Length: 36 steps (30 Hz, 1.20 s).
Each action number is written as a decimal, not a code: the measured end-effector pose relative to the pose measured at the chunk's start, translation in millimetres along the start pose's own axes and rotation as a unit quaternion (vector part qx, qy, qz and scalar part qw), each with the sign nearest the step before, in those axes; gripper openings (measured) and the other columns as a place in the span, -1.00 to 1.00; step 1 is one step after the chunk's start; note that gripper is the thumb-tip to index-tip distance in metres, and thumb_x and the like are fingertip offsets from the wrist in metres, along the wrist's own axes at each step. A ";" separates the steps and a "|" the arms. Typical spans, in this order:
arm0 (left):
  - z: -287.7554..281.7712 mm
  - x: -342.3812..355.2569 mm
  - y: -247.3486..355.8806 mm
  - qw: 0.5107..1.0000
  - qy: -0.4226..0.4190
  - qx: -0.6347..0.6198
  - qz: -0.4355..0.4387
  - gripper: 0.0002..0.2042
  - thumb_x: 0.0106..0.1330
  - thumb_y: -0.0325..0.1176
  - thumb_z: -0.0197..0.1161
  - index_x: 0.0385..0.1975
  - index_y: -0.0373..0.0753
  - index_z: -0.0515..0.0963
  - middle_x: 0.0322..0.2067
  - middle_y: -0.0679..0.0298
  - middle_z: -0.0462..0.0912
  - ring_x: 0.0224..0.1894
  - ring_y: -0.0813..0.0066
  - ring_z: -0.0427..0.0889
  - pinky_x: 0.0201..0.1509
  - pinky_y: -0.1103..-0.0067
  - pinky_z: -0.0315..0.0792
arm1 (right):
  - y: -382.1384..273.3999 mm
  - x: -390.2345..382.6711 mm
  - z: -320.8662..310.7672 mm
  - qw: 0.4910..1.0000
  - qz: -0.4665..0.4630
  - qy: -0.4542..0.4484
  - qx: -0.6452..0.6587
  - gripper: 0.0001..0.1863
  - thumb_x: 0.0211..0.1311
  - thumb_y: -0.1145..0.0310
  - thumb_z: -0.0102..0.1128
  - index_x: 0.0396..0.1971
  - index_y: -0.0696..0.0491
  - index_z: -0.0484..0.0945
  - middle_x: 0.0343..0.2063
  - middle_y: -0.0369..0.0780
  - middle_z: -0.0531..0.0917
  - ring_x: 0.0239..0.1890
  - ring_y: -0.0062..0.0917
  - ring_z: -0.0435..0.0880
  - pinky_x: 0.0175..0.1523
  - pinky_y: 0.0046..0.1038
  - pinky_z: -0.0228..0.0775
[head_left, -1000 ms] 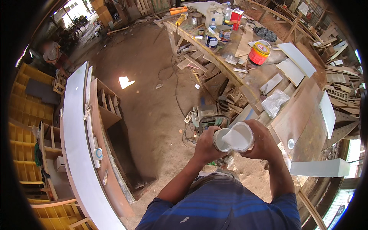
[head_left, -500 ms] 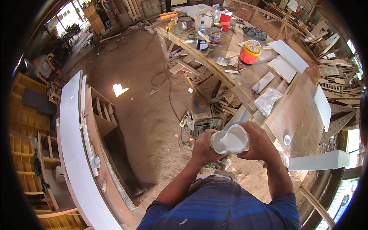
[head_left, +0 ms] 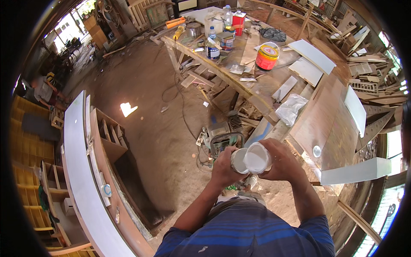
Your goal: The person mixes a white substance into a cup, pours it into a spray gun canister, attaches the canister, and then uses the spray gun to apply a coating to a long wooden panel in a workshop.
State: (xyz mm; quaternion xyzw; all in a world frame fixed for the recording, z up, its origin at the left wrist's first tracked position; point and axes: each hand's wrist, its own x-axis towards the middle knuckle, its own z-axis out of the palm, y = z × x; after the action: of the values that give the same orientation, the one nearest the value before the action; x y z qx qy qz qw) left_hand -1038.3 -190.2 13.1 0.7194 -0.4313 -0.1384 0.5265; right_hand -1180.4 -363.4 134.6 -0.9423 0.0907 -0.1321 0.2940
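My left hand (head_left: 225, 167) is closed round a container (head_left: 238, 160) with a pale inside, at the lower middle of the head view. My right hand (head_left: 282, 159) grips a second container (head_left: 257, 159) of white liquid, its sides smeared white. The second container is beside and partly over the rim of the first; whether they touch I cannot tell. Beyond my hands is a machine with a handle (head_left: 227, 138), on the dirt floor beside cables.
A cluttered wooden workbench (head_left: 244, 90) holds cans, bottles, a red-and-yellow bucket (head_left: 266, 61), boards and plastic. A long white panel (head_left: 77, 154) lies on cabinetry at left. Scrap wood (head_left: 361, 77) is piled at right. Another person (head_left: 44, 91) is bent over at far left.
The white stream between my two containers no longer shows, and the right one looks more upright. The view has shifted slightly, and the person at left has bent lower.
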 end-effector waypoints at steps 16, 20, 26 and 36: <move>52.9 25.1 30.3 0.999 -0.014 0.007 -0.041 -0.23 -0.14 -0.25 0.79 0.09 -0.19 0.45 -0.09 0.13 0.75 -0.05 0.12 0.81 0.01 0.28 0.67 | 86.7 -77.7 26.8 0.948 0.099 0.147 0.266 0.03 -0.16 0.17 0.83 0.35 0.10 0.43 0.18 -0.04 0.66 0.26 -0.16 0.69 0.33 -0.18 0.53; 75.2 38.1 41.2 0.999 -0.003 0.002 0.031 -0.24 -0.09 -0.23 0.81 0.08 -0.21 0.45 -0.12 0.18 0.74 -0.09 0.20 0.80 -0.02 0.33 0.66 | 115.4 -97.5 28.1 0.927 0.106 0.190 0.305 0.04 -0.14 0.33 0.83 0.39 0.11 0.39 0.20 -0.14 0.65 0.28 -0.38 0.66 0.35 -0.24 0.52; 105.1 45.6 49.0 0.998 -0.008 -0.054 0.014 -0.25 -0.08 -0.35 0.80 0.11 -0.23 0.45 -0.08 0.23 0.68 -0.07 0.37 0.73 0.03 0.42 0.63 | 179.3 -127.5 28.9 0.791 0.197 0.343 0.466 -0.01 -0.08 0.56 0.75 0.40 0.10 0.36 0.24 -0.17 0.60 0.31 -0.40 0.60 0.46 -0.26 0.47; 137.5 51.3 64.2 0.999 0.040 -0.020 0.014 -0.20 -0.08 -0.47 0.76 0.17 -0.25 0.36 -0.09 0.27 0.60 -0.06 0.44 0.65 0.07 0.46 0.59 | 377.3 -130.7 -24.1 0.809 0.246 0.521 0.115 -0.11 -0.01 0.28 0.79 0.31 0.11 0.43 0.09 -0.04 0.71 0.16 -0.26 0.73 0.26 -0.23 0.60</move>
State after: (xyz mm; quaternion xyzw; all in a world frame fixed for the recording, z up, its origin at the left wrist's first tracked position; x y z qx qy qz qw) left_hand -1128.4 -322.0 26.4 0.7075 -0.4170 -0.1113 0.5597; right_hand -1346.8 -649.5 -89.9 -0.6372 0.4430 -0.5363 0.3318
